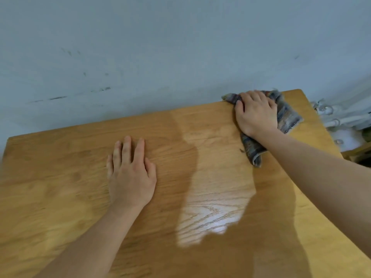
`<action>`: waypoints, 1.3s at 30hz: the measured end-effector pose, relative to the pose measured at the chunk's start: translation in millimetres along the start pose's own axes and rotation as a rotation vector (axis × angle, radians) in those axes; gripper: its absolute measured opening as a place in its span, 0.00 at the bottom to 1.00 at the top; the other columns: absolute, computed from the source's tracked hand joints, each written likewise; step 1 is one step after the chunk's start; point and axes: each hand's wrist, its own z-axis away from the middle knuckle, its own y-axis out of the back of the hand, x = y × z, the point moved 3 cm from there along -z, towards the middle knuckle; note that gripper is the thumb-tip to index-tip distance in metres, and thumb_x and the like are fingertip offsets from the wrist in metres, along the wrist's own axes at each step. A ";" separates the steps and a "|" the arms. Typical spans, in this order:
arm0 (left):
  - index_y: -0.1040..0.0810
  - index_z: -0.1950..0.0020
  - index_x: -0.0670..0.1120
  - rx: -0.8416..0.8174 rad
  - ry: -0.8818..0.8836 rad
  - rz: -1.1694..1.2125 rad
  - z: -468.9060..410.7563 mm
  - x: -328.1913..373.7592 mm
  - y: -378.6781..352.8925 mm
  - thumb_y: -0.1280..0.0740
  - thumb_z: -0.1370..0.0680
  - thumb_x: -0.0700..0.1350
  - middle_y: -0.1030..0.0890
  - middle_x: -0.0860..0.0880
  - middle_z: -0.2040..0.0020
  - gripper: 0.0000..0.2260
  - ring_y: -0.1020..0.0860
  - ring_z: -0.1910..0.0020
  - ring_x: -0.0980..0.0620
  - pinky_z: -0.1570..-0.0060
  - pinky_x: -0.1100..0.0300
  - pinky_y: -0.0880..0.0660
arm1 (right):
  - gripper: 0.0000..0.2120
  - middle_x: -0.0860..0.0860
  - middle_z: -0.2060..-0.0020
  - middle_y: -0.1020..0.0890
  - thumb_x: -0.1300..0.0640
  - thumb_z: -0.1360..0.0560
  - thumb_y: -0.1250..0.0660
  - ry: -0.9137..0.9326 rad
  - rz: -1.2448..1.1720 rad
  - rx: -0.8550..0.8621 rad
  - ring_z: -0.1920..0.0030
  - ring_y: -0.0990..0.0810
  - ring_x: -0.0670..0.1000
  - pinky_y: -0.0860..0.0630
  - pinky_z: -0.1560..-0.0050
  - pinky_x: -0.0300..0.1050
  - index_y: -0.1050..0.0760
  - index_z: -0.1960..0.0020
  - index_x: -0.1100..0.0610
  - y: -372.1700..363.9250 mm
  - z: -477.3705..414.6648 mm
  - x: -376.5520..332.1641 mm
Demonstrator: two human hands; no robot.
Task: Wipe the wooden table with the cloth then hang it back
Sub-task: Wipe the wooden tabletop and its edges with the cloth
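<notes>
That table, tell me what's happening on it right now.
A person is wiping the wooden table. The right hand presses a striped, bunched-up cloth flat against the far right corner, close to the wall. The left hand lies open, palm down, nearer the middle of the tabletop and holds nothing. The cloth is in use, not yet hung back, and no hanging place is identifiable in view.

From my feed the table (80, 177) is grainy wood with a smooth semi-gloss finish, catching a bright sheen mid-top. The cloth (286, 117) looks like soft woven fabric, and the wall (160, 47) is matt, scuffed paint.
</notes>
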 end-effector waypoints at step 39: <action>0.42 0.25 0.62 -0.046 -0.274 -0.037 19.4 159.7 -28.7 0.55 0.23 0.57 0.43 0.49 0.22 0.25 0.48 0.23 0.47 0.26 0.43 0.50 | 0.24 0.59 0.37 0.26 0.44 0.18 0.55 -0.434 -0.134 -0.009 0.42 0.24 0.64 0.31 0.52 0.56 0.39 0.28 0.55 39.4 32.5 134.3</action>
